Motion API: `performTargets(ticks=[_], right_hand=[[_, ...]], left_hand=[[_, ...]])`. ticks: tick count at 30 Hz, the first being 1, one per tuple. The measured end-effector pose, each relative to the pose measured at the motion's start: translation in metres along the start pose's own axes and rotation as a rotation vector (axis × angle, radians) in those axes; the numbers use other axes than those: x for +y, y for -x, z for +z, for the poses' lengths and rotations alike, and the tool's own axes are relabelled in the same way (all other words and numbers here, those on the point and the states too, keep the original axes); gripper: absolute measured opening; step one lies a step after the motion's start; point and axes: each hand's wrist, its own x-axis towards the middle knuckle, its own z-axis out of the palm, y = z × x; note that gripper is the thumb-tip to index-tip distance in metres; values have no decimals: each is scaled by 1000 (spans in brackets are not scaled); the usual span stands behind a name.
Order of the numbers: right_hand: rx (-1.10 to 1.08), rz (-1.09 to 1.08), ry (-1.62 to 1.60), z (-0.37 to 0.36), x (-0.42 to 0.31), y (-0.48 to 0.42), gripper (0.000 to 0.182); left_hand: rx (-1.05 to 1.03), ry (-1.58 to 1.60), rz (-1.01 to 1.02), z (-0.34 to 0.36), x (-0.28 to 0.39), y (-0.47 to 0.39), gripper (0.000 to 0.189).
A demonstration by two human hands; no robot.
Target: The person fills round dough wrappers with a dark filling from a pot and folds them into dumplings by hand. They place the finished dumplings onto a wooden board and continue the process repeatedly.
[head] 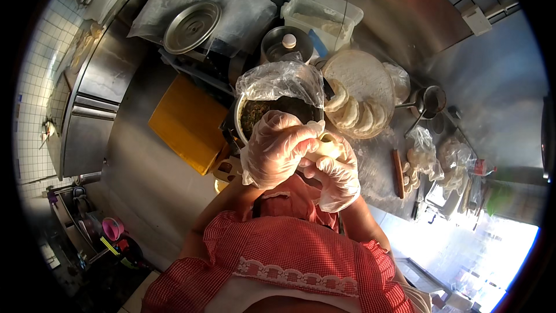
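Observation:
Both my hands wear clear plastic gloves and meet in front of my chest. Between them is a pale, partly folded dough wrapper [326, 148] with a little greenish filling visible. My left hand [278, 152] pinches its edge with thumb and fingers. Cupped under and around the dough is my right hand [336, 174]. Just beyond them stands a pot of chopped green filling [254, 113], partly covered by a clear plastic bag [282, 79]. To its right, several folded dumplings [362, 115] lie in a row on a round, floured board [360, 69].
A rolling pin [398, 174] and dough pieces [410, 178] lie on the steel counter at right, near plastic bags. Behind the pot are a lidded pot [286, 43] and a plastic tub of flour [321, 17]. A yellow box [191, 124] stands at left.

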Motion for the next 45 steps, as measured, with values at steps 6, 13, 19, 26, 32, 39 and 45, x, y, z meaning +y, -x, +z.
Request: performTargets(ticks=[6,13,19,26,32,39,45], right_hand=[[66,-42,168,0,-3,6,60],[17,-35,305,-7,-1,7,57],[44,82,306,14,-15,13,46],[49,163,273,11,-18,24,57],[98,95,463,-8,-24,28,55],[101,100,294,-39,-28,38,53],[264,-67,254,-43,-50,44,57]], left_hand=[[37,315,-187,4,3,-5,35],[43,122,44,6,1,-1,35],[0,178,36,3,-2,-3,58],[-30,80,147,15,0,-4,43],[-77,258,67,33,4,-11,40],[-157,160,180,64,8,-17,39],[-150,525,-369,87,6,-5,81]])
